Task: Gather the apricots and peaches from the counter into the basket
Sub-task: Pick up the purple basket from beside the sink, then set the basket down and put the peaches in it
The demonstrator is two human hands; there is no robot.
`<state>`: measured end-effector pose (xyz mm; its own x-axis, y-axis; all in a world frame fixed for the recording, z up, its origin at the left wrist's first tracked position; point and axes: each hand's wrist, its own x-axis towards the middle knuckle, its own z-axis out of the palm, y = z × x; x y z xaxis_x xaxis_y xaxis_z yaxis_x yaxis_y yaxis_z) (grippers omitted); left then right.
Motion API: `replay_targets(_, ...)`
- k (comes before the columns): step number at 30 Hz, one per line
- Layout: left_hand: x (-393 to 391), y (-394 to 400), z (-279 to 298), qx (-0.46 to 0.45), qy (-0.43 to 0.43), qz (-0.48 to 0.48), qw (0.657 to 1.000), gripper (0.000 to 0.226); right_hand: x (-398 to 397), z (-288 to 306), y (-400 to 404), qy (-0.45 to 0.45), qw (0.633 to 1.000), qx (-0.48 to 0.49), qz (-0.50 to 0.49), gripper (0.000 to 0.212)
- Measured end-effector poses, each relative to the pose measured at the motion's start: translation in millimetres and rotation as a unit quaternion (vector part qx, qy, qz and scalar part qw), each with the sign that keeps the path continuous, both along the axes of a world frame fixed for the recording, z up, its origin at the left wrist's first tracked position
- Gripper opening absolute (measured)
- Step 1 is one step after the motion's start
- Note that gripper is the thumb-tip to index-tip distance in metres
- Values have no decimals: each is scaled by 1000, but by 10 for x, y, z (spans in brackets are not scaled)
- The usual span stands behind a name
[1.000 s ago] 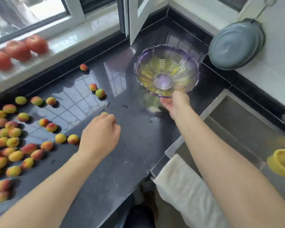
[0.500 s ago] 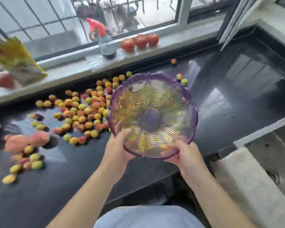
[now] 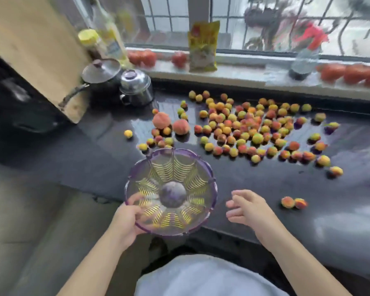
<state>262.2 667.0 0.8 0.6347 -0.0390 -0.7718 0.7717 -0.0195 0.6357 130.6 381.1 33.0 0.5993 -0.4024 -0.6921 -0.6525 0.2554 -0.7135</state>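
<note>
Two bare forearms, both hands in view.

Left hand (image 3: 126, 221): forearm enters from the lower left, angled up and to the right; fingers and thumb curled over the near left rim of the basket (image 3: 137, 174), gripping it. Right hand (image 3: 247, 207): forearm enters from the lower right, angled up and to the left; fingers loosely spread and slightly bent, pointing left, holding nothing, apart from the rim.

Windowsill: tomatoes (image 3: 143, 57), yellow bag (image 3: 203, 47), spray bottle (image 3: 303, 64); two lidded pots (image 3: 136, 87) below.
</note>
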Motion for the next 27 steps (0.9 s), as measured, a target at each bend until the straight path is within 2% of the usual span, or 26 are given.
replay_targets(6,74,-132,-121,-13,17,-29,999,65,206,62,-71,13,995,-83,50,18)
replay_targets(13,275,-368,-244,-56,43,-54,996,62,377,74,-207,12,993,-117,27,18)
replay_targets(18,461,-384,-210,-91,30,-87,992,41,724,23,-130,-4,984,-168,52,19)
replay_targets(23,536,-335,-270,-58,-16,-137,989,24,938,35,35,-20,959,-251,131,19)
replay_targets(25,638,-212,-307,-40,-47,-128,990,30,1040,63,57,-26,950,-274,149,19)
replay_targets(27,815,-6,-384,78,-163,-118,976,31,1190,99,77,-27,942,-295,156,20)
